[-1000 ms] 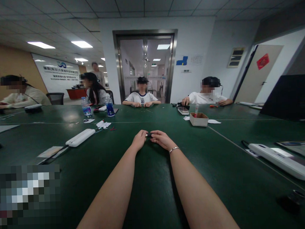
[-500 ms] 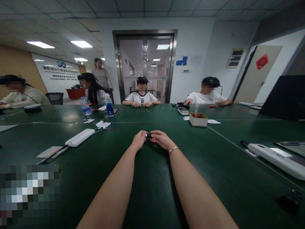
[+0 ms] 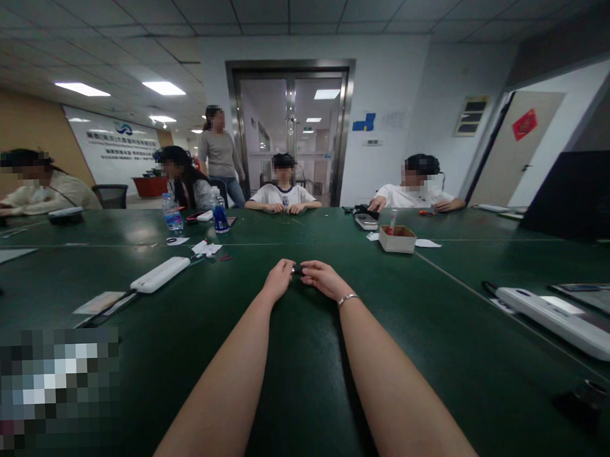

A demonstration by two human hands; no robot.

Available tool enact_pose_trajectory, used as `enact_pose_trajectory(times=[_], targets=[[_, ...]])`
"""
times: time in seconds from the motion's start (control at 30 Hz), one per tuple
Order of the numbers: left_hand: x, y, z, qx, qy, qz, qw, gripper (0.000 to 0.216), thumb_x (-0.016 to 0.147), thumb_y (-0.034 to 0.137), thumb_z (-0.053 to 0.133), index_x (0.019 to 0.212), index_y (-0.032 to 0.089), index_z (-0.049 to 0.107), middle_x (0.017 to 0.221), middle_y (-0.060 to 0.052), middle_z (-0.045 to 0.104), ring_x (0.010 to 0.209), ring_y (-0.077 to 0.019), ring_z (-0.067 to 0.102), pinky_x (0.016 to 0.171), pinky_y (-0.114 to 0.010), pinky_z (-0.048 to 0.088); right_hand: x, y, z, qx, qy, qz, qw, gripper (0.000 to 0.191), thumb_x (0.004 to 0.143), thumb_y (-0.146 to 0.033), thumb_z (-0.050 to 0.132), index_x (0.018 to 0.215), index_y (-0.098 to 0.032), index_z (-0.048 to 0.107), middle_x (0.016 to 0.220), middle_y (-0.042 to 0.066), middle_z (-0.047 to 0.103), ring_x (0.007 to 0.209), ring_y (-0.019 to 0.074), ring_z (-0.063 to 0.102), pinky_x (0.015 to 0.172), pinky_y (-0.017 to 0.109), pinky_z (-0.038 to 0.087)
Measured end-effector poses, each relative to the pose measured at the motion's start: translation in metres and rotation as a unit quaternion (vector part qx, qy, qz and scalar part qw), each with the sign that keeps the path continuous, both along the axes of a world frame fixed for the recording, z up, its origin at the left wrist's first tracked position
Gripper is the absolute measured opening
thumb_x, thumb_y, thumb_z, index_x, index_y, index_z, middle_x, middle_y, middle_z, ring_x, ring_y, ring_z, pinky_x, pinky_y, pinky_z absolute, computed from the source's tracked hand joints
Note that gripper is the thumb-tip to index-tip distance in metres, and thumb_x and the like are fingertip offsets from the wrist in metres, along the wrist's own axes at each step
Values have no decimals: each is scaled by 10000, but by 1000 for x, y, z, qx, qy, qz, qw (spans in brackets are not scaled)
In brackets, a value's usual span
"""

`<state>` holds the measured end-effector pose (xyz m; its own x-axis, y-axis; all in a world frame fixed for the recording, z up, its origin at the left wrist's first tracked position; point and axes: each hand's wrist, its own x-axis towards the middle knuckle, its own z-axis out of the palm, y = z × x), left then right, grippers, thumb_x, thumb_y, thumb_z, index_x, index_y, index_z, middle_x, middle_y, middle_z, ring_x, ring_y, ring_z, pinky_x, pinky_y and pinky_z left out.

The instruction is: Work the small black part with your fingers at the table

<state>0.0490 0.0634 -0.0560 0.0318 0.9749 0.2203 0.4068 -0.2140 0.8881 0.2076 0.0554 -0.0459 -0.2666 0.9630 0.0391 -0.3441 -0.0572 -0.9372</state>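
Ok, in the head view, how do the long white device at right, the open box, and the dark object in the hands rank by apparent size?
1. Long white device
2. Open box
3. Dark object, partly hidden

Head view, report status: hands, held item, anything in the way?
Left hand, right hand: holding small dark object. Object: silvery toward left hand. Open box: beyond right hand, apart, not in the way.

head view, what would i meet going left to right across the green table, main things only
Left-side white device, white paper scraps, left hand, small dark object between the hands, right hand, small open box, right-side white device.
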Motion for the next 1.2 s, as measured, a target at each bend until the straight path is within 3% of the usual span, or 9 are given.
enact_pose_trajectory(times=[0.6,0.77,0.97,1.2], targets=[[-1,3,-4,13,-14,-28,999,249,810,303,422,981,225,586,714,2,560,570,-108,490,528,-205,372,0,2,-1,-2,-1,1,1000,200,705,-6,628,874,-111,602,753,39,611,614,100,614,595,205,524],[-1,1,-3,21,-14,-36,999,337,853,413,338,947,205,586,629,8,526,548,-112,479,501,-207,350,0,1,1,-6,-5,3,1000,200,719,-6,610,889,-110,593,753,44,619,581,100,612,585,212,526],[-1,3,-5,21,5,-18,1000,258,833,333,405,1011,227,559,695,2,564,597,-115,504,582,-224,395,0,1,1,-8,-7,3,1000,211,709,-11,622,888,-118,589,747,39,614,584,102,610,590,220,524],[-1,3,-4,14,9,-22,1000,254,826,291,411,1026,228,555,725,-4,565,590,-110,508,562,-222,411,1,2,0,-4,-5,7,1000,208,704,-10,624,879,-118,590,747,36,612,585,102,610,594,219,526]])
